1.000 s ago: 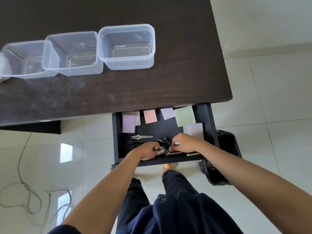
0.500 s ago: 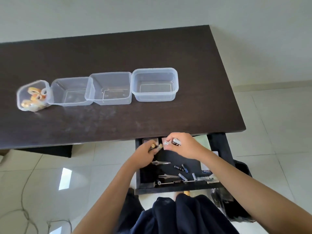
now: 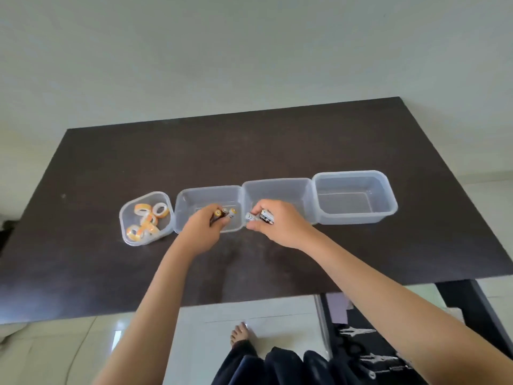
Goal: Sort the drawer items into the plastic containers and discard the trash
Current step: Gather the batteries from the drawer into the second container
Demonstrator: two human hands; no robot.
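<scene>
Four clear plastic containers stand in a row on the dark table. The leftmost container holds several orange and white tape rolls. My left hand grips a few batteries over the front edge of the second container. My right hand grips more batteries at the front of the third container, near the wall it shares with the second. The fourth container at the right has nothing in it.
The open black drawer shows at the lower right below the table edge, with scissors, a purple sticky note and other small items. My bare foot and dark trousers are on the tiled floor.
Both hands rose out of the drawer with batteries and moved up over the table to the second and third containers. The camera view tilted up, so the drawer dropped to the lower right.
</scene>
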